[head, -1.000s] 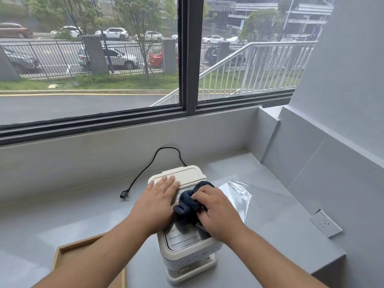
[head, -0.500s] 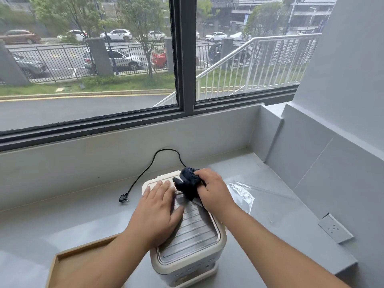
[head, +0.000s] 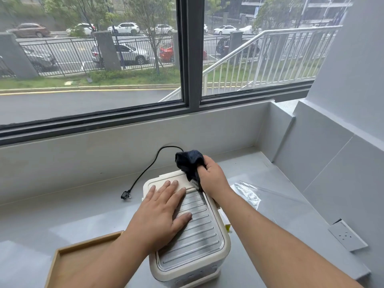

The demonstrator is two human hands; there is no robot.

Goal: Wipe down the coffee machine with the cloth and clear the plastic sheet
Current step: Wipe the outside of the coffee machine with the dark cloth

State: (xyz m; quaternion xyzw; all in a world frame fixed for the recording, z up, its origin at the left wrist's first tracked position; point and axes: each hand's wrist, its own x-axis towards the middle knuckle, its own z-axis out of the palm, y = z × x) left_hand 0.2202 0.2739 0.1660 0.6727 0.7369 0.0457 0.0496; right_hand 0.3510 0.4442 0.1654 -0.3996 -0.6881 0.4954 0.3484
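A cream coffee machine (head: 199, 244) with a ribbed metal top stands on the grey counter in front of me. My left hand (head: 164, 213) lies flat on its top, fingers straight, pressing on the left side. My right hand (head: 212, 175) grips a bunched dark blue cloth (head: 189, 163) at the machine's far right corner, the cloth hanging over the back edge. A clear plastic sheet (head: 261, 196) lies flat on the counter just right of the machine.
The machine's black power cord and plug (head: 125, 195) trail on the counter to the left, unplugged. A shallow wooden tray (head: 68, 260) sits at the near left. A wall socket (head: 347, 238) is at the right. The grey sill wall (head: 104, 159) rises behind.
My right hand has carried the cloth from the middle of the machine's top to its far back edge. My left hand stayed pressed on the top.
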